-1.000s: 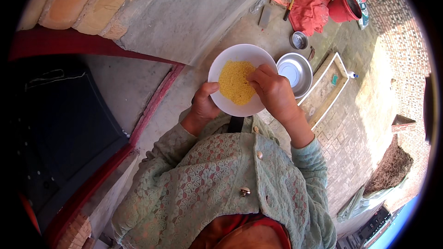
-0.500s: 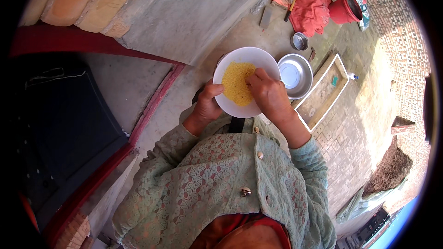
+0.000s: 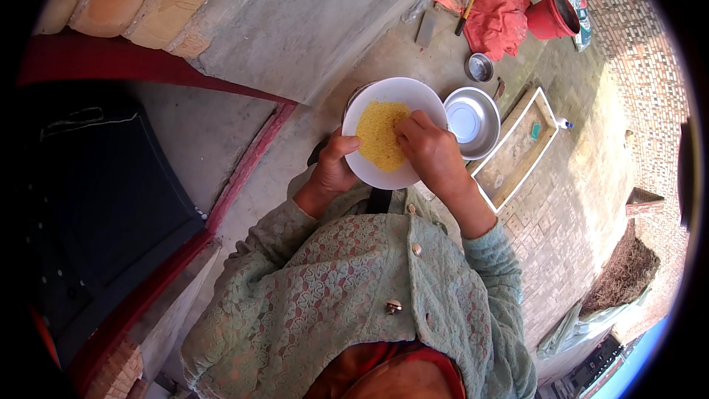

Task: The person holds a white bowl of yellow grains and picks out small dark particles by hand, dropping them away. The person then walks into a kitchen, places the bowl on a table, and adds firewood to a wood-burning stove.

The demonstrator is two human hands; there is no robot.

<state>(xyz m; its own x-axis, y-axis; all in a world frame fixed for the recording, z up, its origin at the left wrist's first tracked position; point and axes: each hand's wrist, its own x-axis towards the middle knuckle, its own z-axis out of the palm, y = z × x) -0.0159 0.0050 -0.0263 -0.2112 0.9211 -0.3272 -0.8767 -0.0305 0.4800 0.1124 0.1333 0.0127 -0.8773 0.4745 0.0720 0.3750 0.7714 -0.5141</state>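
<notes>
Over yellow grain (image 3: 376, 140) the right grip (image 3: 434, 154) bunches, the left (image 3: 334, 168) pinching its white bowl (image 3: 406, 89).

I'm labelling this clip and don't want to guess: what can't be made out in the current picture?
All in the head view:
- Left hand: most of its fingers, hidden by the white bowl.
- Right hand: whether its fingertips pinch anything, hidden by its own fingers.
- Yellow grains: their exact kind, too small to tell.
- Dark panel: its left side, lost in the fisheye's black rim.
</notes>
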